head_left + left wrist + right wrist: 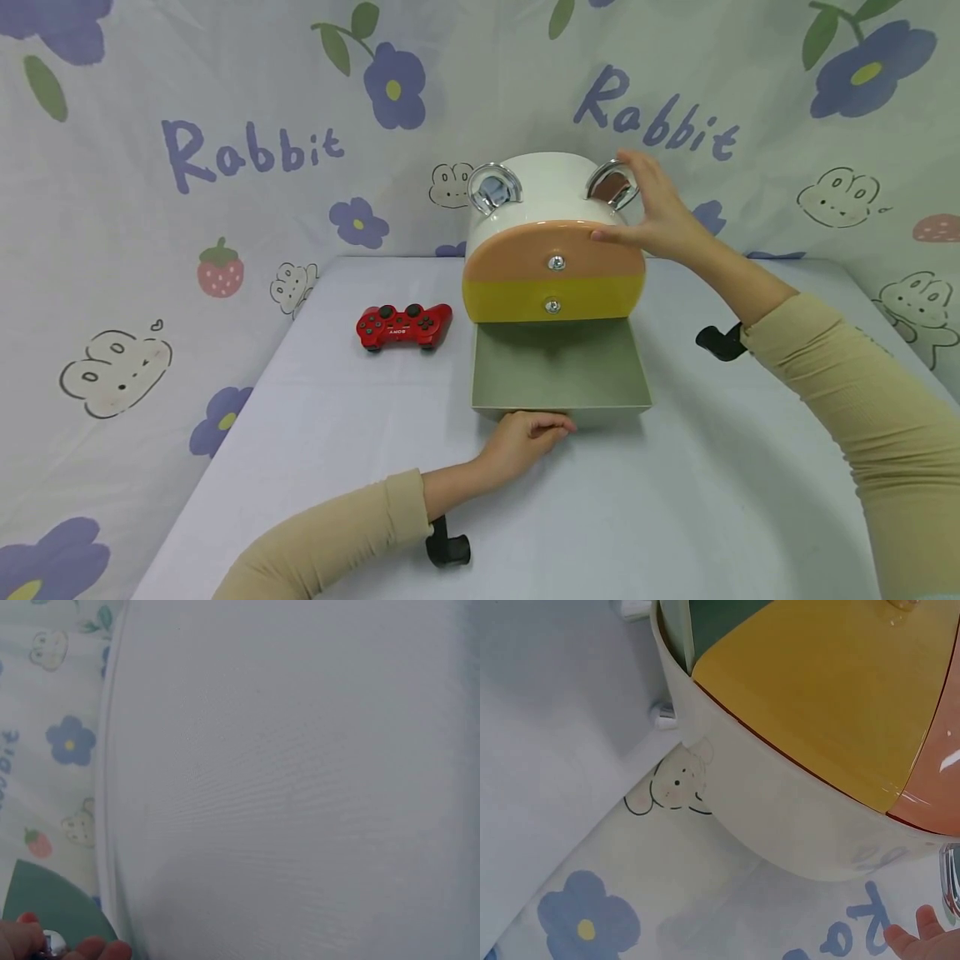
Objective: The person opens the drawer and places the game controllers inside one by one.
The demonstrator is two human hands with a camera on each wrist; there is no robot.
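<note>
A small rounded drawer cabinet (555,183) stands on the table, white-bodied with two chrome ring-shaped ears on top. Its orange drawer (510,258) and yellow drawer (510,300) are closed. The bottom green drawer (558,367) is pulled out, with its bare inside showing. My left hand (521,446) is at the front of that drawer; its fingers pinch the silver knob (54,943) in the left wrist view. My right hand (663,221) spreads over the cabinet's upper right corner, thumb against the orange front and a finger at the right ear (613,185).
A red game controller (403,326) lies on the white table (337,467) to the left of the cabinet. Behind stands a cloth backdrop (255,75) printed with rabbits and flowers. Black wrist pieces (448,548) show at both sleeves.
</note>
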